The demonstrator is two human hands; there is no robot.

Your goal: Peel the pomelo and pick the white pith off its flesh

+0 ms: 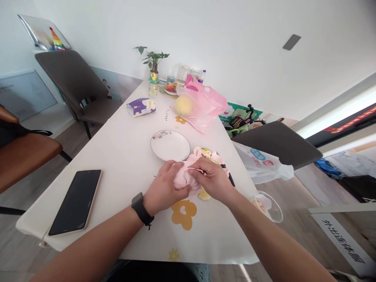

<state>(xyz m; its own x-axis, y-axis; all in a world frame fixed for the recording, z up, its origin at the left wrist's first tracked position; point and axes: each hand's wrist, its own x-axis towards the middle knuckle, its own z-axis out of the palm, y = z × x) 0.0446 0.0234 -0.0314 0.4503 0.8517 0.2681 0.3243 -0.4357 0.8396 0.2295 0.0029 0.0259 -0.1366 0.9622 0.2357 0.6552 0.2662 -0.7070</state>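
A pomelo [185,177] with its rind off shows a pale pink, pithy surface. My left hand [166,186] is wrapped round its left side and steadies it low over the table. The thumb and fingers of my right hand [210,176] are pinched together at the top right of the fruit, on a bit of its pink pith. Beneath and behind my right hand lies a heap of pomelo peel [206,152], yellow-green outside and pink inside. Just behind the fruit sits a white plate [170,145] with a printed rim.
A tablet [76,201] lies at the left of the white-covered table [123,235]. Farther back are a purple tissue pack [141,107], a pink plastic bag [205,103] with a yellow fruit in it, and a potted plant [154,60]. A white bag [261,162] hangs at the right edge.
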